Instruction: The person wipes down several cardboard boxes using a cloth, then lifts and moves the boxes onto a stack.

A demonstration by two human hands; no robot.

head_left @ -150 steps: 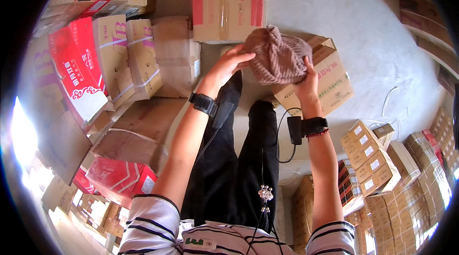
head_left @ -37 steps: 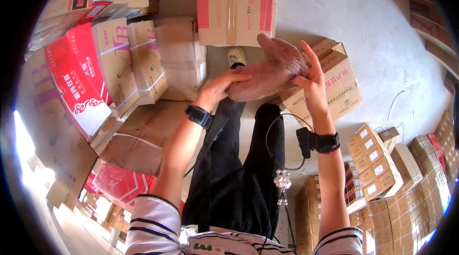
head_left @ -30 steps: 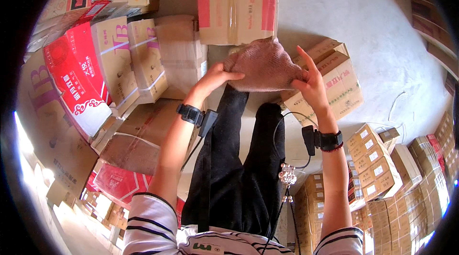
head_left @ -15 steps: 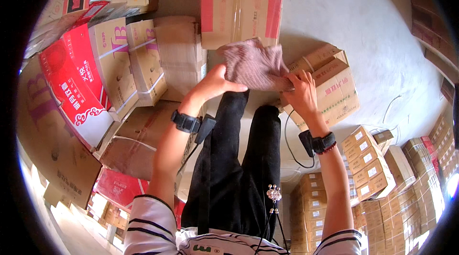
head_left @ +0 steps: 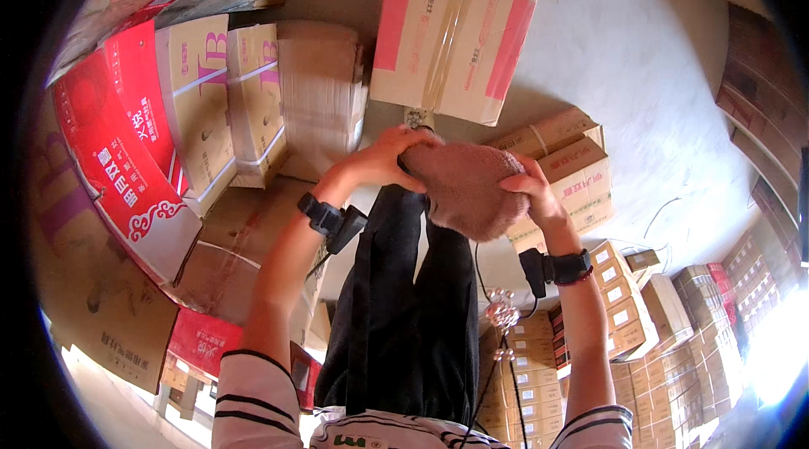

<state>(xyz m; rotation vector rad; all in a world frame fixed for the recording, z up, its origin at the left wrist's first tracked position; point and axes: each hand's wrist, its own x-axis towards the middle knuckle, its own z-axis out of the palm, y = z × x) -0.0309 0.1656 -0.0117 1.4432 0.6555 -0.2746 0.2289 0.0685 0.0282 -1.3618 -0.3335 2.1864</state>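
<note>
A soft, fuzzy pinkish-brown cloth is bunched up in front of me, above my black-trousered legs. My left hand is closed on its left end, thumb below and fingers on top. A small dark patch shows between that thumb and the fingers, and I cannot make out what it is. At the cloth's right edge, my right hand pinches it between thumb and fingers. Each wrist wears a black strap with a small dark device. Just beyond the cloth stands a brown cardboard box with red panels and tape along its middle.
Red and brown cartons are stacked close on my left. Another brown carton sits right of the cloth on the grey floor. Several small boxes are piled at lower right. A beaded pendant hangs in front of me.
The cloth has gone from spread and ribbed-looking to a rounded bundle, lower and nearer me. Both hands still grip it. The view has shifted, so the taped box appears tilted and farther right.
</note>
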